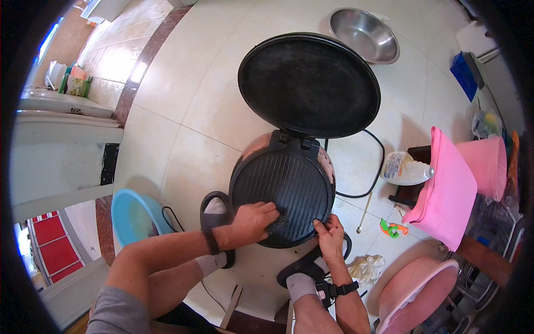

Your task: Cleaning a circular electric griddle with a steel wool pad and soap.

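Observation:
An electric griddle with a ridged black lower plate (288,183) stands on the tiled floor between the person's feet. Its round black lid (308,85) is raised and tilted back on the hinge. My left hand (256,221) presses a dark scouring pad (277,223), seemingly of wire mesh, onto the plate's lower part. My right hand (328,231) grips the rim of the plate at its lower right, the thumb on top and the fingers mostly hidden beneath.
A steel basin (365,35) lies beyond the lid. A blue basin (135,217) is at left. To the right are a detergent bottle (406,169), a folded pink cloth (448,192), a pink tub (417,288) and green-orange scissors (393,228). A black cable (381,167) loops beside the griddle.

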The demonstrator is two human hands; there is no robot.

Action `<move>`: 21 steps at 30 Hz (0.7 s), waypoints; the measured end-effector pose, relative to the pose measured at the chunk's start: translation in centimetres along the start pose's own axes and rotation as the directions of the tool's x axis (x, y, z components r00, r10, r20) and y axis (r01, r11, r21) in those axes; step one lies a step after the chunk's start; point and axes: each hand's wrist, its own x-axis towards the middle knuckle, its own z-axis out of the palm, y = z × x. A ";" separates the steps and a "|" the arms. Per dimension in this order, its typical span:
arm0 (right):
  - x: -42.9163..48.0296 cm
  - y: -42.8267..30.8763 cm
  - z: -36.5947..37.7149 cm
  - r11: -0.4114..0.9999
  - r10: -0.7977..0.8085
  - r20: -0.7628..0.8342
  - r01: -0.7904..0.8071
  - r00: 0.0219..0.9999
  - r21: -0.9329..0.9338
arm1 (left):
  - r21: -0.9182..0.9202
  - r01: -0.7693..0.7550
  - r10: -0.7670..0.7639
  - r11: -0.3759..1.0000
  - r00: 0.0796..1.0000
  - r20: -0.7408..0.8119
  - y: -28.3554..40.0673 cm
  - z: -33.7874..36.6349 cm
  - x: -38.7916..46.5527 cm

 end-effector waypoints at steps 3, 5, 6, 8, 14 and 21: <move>0.1 -0.1 0.0 1.000 0.005 -0.012 -0.005 1.000 0.030 | 0.031 -0.034 0.037 0.999 0.994 -0.101 -0.7 -0.4 1.6; 0.3 0.1 -0.3 0.995 0.011 -0.003 -0.011 1.000 -0.104 | 0.081 0.036 -0.016 0.996 0.973 -0.231 -1.9 -1.0 5.0; 0.2 -0.5 0.1 0.994 0.018 0.007 -0.017 1.000 -0.107 | 0.106 0.098 -0.065 0.990 0.958 -0.278 -2.9 -1.5 6.9; -0.4 -2.3 0.2 0.983 0.157 -0.007 -0.157 0.988 -0.096 | 0.090 0.172 -0.137 0.981 0.943 -0.302 -3.8 -2.2 11.0; -0.2 -1.5 -0.1 0.991 0.122 0.010 -0.122 0.992 -0.062 | 0.013 0.153 -0.142 0.988 0.941 -0.309 -3.9 -2.3 10.6; -0.1 -0.9 0.0 0.997 0.076 -0.007 -0.076 0.997 -0.024 | -0.050 -0.067 0.072 0.996 0.991 0.115 1.1 1.1 -3.6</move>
